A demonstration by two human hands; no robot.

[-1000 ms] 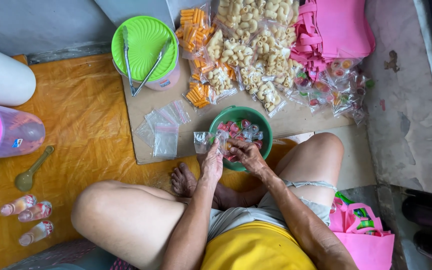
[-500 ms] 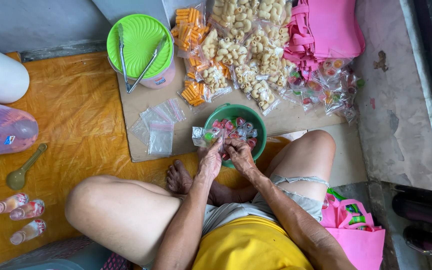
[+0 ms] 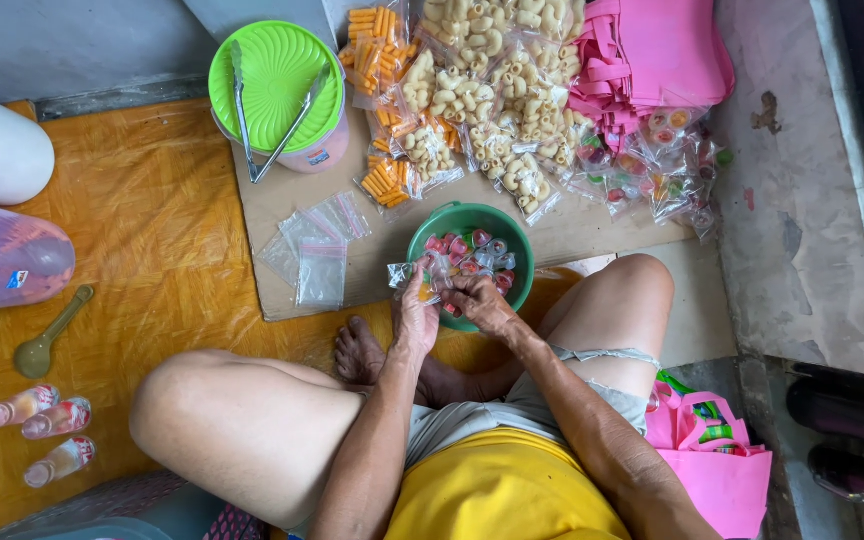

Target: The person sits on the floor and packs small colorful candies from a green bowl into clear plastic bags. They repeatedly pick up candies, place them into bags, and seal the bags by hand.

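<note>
Heaped at the top: many filled bags of snacks, already packed. Lower down, flat on cardboard: spare empty bags, not yet filled. Between the knees: green bowl, well stocked with small jelly cups. Over its near rim: left hand pinching a little clear bag, long axis roughly crosswise, opening direction unclear; right hand curled, fingertips at the bag, contents hidden.

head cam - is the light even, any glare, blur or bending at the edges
Head view: soft, even daylight with faint shadows; mild glare on the clear bags and orange mat; the hands at the green bowl are sharp; wide-angle stretching shows at the edges, toward the pink bag.
</note>
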